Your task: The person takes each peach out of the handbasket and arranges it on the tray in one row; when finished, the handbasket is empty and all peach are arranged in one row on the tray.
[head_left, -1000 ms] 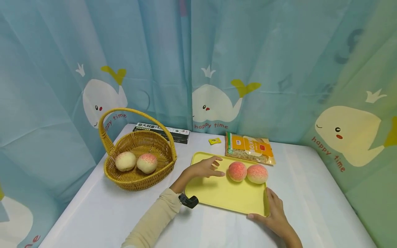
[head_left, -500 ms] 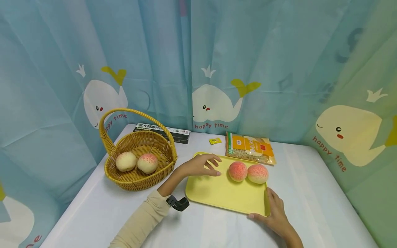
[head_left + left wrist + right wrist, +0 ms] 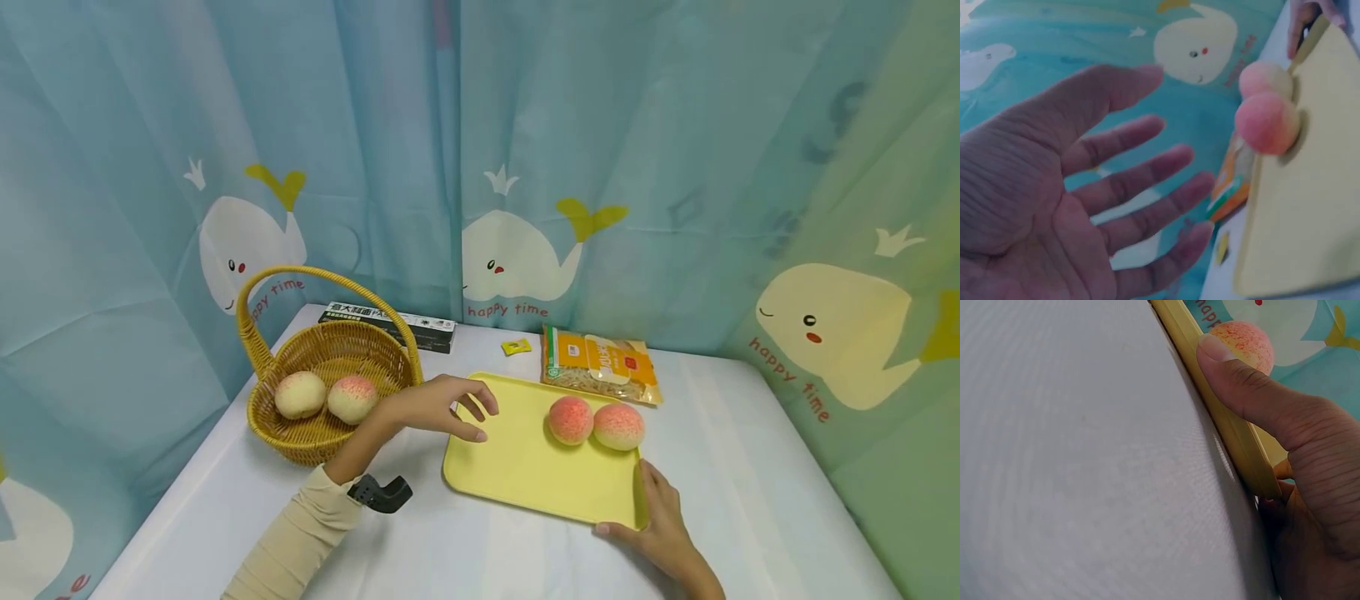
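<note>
**Right hand steadied the yellow tray while the left hand hung loose between tray and basket**

Nearest, the right hand point(image 3: 660, 529) gripped the yellow tray point(image 3: 525, 467) at its near right corner, thumb point(image 3: 1235, 369) curled over the rim and the fingers underneath, pinning it to the counter point(image 3: 465, 558). The left hand point(image 3: 435, 407) hovered above the tray's left edge, fingers spread and relaxed, grasping nothing. Beyond it, two pink peaches point(image 3: 595, 422) sat touching each other on the tray's far right. To the left, two paler peaches point(image 3: 325, 397) lay in the wicker basket point(image 3: 300, 437). The step in hand looked like shifting peaches between basket and tray; a next pick would call for a soft, full-fingered wrap around one round fruit.
</note>
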A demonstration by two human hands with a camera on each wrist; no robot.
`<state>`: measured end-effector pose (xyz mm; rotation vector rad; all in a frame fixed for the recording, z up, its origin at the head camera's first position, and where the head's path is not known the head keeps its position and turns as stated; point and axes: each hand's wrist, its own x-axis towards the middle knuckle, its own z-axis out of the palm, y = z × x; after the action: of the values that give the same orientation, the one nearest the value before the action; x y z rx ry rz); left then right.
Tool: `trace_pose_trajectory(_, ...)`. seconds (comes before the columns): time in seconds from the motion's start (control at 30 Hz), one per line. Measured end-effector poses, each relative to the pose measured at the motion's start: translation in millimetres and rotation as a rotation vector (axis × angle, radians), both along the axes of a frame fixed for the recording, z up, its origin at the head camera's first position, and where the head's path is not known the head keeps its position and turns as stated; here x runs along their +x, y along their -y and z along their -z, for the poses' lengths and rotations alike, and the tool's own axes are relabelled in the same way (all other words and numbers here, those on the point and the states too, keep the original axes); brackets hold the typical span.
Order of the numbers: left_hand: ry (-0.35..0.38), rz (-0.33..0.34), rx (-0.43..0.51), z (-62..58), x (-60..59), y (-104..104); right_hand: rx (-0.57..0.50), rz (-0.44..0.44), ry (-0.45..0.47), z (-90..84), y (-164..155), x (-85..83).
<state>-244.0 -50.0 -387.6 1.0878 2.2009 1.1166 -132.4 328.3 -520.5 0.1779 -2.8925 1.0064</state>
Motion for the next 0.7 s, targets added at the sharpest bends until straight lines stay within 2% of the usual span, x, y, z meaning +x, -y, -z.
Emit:
trace_pose_trajectory(0.27, 0.004, 0.070, -0.051, -15.5, -3.5, 45, 0.017, 0.023, 0.041, -0.4, 1, 0.6)
trace_pose_trajectory(0.47, 0.002, 0.095, -0.089, -25.9, -6.3, 80, 0.007, 0.024, 0.049, -1.8, 1, 1.6)
trace_pose_trajectory(0.6, 0.068, 0.087, -0.088, -30.1, -17.7, 102, 0.005, 0.019, 0.046, -2.1, 1, 1.0)
trace_pose_trajectory(0.7, 0.108, 0.046, -0.071, -27.4, -30.8, 117, -0.003, 0.017, 0.037, -2.4, 1, 0.2)
